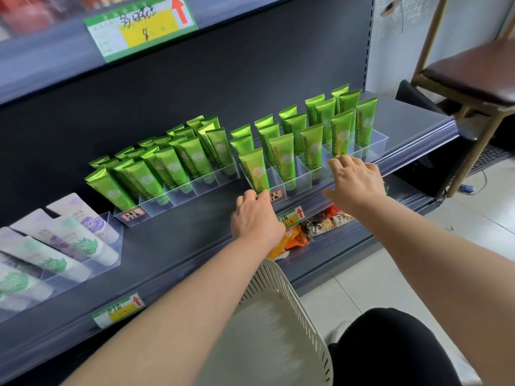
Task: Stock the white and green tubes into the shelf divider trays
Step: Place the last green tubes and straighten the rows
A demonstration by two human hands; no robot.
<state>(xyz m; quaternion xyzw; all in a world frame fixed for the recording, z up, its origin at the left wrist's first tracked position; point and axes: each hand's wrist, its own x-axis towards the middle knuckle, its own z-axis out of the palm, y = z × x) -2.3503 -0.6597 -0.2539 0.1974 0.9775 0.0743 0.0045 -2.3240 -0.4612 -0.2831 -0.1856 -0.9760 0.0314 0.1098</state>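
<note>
Gripping the clear plastic tray (pixel 304 179) rim, left hand (pixel 256 217) and right hand (pixel 355 183) fingers curl.

White tubes (pixel 25 285) run off the left edge; red goods (pixel 28 15) above are blurred; tray labels (pixel 131 214) unreadable.

Glossy metallic-green tubes (pixel 282 160) in clear plastic trays (pixel 295 181); shelf (pixel 178 238) seemingly matt metal.

Tubes (pixel 171 165) in three trays (pixel 207 183) side by side on the shelf (pixel 181 240), basket (pixel 295 305) in front below.
</note>
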